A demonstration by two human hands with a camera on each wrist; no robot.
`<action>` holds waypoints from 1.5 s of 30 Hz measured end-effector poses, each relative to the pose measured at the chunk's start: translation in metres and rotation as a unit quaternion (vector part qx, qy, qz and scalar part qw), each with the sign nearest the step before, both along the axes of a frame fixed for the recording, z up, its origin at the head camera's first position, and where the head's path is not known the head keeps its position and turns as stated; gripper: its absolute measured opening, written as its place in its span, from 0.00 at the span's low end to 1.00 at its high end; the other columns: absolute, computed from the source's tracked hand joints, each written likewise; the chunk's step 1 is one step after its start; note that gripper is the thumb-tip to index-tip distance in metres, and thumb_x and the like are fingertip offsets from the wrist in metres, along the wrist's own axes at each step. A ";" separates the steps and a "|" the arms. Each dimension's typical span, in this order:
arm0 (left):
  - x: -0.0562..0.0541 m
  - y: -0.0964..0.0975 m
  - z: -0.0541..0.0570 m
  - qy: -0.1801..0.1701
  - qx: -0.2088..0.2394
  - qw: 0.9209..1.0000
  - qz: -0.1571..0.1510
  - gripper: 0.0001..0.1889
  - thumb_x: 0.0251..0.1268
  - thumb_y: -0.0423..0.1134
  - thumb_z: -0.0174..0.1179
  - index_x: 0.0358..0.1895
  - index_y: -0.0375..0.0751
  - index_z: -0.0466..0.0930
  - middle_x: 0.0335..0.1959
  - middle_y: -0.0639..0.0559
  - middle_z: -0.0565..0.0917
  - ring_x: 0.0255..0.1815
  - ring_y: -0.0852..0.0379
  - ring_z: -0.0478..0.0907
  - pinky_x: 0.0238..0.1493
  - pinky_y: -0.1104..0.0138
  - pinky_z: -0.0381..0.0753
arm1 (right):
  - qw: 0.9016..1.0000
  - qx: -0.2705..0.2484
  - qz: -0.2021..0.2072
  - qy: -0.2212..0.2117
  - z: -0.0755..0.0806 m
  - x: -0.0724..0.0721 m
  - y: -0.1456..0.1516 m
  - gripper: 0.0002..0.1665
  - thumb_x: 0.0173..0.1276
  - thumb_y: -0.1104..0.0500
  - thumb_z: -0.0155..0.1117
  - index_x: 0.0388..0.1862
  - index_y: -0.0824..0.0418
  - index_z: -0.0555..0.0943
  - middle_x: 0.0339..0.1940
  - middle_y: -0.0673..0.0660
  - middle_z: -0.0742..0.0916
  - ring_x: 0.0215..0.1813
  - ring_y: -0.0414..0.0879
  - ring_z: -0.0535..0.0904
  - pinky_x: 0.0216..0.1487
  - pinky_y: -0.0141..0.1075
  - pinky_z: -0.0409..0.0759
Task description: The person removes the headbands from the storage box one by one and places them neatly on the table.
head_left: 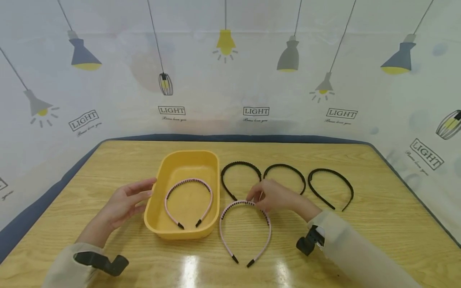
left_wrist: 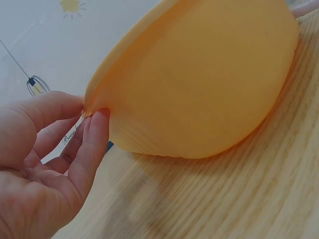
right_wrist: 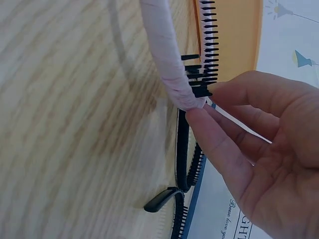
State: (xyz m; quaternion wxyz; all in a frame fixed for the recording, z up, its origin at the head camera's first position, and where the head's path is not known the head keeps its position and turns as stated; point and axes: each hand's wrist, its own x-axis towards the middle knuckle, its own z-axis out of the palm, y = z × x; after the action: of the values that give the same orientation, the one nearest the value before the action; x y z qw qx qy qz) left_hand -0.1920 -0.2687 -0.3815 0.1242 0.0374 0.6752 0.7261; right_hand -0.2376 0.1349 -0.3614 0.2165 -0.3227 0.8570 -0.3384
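My right hand (head_left: 272, 195) pinches the top of a pink headband (head_left: 221, 228) that has black inner teeth and black tips. In the right wrist view, thumb and finger grip the pink band (right_wrist: 164, 59) at its toothed curve. At the left, my left hand (head_left: 124, 204) holds the rim of a yellow plastic basket (head_left: 153, 229); the left wrist view shows thumb and fingers pinching the edge of the basket (left_wrist: 199, 84). Another pink headband (head_left: 167, 204) lies inside the basket.
Three black headbands lie in a row behind and right of my right hand: a left one (head_left: 240, 163), a middle one (head_left: 284, 165) and a right one (head_left: 333, 172). All stand on a wooden table (head_left: 389, 224), with a lamp-patterned cloth (head_left: 216, 88) behind.
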 end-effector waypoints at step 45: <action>-0.001 -0.002 -0.002 -0.003 -0.018 1.000 0.001 0.22 0.66 0.34 0.54 0.63 0.40 0.68 0.51 0.56 0.74 0.48 0.61 0.77 0.45 0.62 0.79 | 0.999 -0.006 0.006 0.034 0.033 -0.017 -0.048 0.13 0.63 0.66 0.59 0.46 0.66 0.81 0.29 0.53 0.83 0.31 0.52 0.80 0.28 0.34 0.79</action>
State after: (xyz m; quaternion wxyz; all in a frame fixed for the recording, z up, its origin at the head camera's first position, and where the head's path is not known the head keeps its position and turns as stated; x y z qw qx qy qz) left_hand -0.1934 -0.2708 -0.3837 0.1264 0.0324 0.6880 0.7138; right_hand -0.2547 0.0871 -0.3285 0.1877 -0.3405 0.8597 -0.3313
